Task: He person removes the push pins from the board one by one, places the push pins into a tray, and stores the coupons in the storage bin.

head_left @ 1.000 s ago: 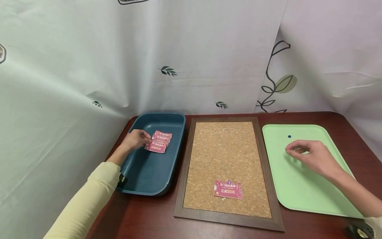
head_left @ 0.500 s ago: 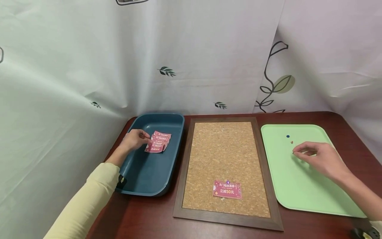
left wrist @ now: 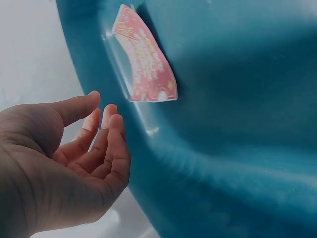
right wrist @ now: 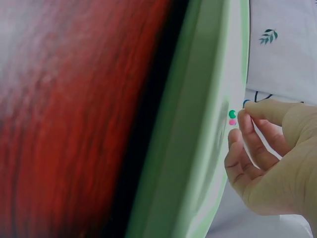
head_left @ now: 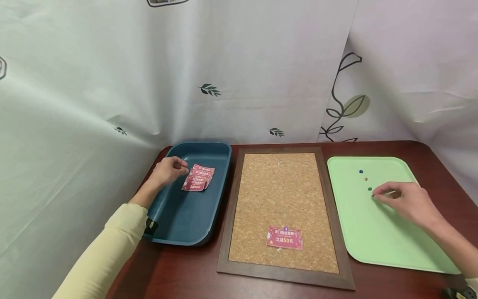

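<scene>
Over the left side of the blue bin (head_left: 186, 222), my left hand (head_left: 169, 171) is loosely curled with nothing in its fingers. Just right of its fingertips lie several overlapping pink coupons (head_left: 198, 178); in the left wrist view one coupon (left wrist: 148, 64) sits apart from the hand. My right hand (head_left: 408, 201) is low over the light green tray (head_left: 388, 236), pinching a small dark blue pushpin (right wrist: 246, 103) between thumb and index finger. On the tray by its fingertips are a green pushpin (head_left: 369, 189), a pinkish pushpin (head_left: 365, 179) and a blue pushpin (head_left: 361, 171).
A wood-framed cork board (head_left: 278, 199) lies between bin and tray, with one pink coupon (head_left: 285, 238) held near its lower edge by a purple pushpin (head_left: 285, 229). Patterned white cloth (head_left: 239, 83) hangs behind the dark red table (head_left: 179, 270).
My left hand has let go of the front coupon and drawn slightly up and away. The right hand has moved right and down over the tray; pinkish and green pushpins now show beside the blue one.
</scene>
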`<action>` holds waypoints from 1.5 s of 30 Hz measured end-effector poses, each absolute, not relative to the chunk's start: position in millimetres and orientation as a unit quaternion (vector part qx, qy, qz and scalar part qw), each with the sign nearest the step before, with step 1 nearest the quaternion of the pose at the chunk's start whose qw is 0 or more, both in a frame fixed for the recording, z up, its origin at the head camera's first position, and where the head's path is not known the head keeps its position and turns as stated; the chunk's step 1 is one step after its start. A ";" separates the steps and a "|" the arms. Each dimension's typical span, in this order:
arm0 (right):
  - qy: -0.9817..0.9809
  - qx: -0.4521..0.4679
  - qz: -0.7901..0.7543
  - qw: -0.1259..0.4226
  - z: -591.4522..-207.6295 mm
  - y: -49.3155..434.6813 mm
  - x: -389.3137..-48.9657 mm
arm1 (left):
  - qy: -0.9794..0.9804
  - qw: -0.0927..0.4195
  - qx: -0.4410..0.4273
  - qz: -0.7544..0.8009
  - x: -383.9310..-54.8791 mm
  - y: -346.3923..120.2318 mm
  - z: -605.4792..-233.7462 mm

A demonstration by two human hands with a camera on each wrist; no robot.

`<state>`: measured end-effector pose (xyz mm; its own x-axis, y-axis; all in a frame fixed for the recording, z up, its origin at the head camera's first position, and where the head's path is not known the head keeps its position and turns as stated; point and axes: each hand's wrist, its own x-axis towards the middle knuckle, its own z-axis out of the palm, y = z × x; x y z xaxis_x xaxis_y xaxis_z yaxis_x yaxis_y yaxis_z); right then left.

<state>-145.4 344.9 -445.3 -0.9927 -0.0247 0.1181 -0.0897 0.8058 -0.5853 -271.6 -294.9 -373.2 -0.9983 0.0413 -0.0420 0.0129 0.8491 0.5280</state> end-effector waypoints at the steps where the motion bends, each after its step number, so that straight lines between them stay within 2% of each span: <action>1: -0.950 0.028 0.308 0.051 -446.1 345.8 -145.1 | 0.961 0.025 0.017 0.275 -270.8 -293.5 -372.0; 20: -0.952 0.030 0.302 0.049 -451.3 353.5 -147.6 | 0.944 0.018 0.102 0.312 -256.9 -249.0 -346.2; 29: -0.943 0.016 0.323 0.081 -436.4 353.6 -153.5 | 0.943 0.002 0.141 0.301 -247.8 -229.1 -336.0; 45: -0.918 0.044 0.385 0.085 -407.3 317.5 -158.8 | 0.929 0.030 0.190 0.315 -223.5 -185.9 -324.8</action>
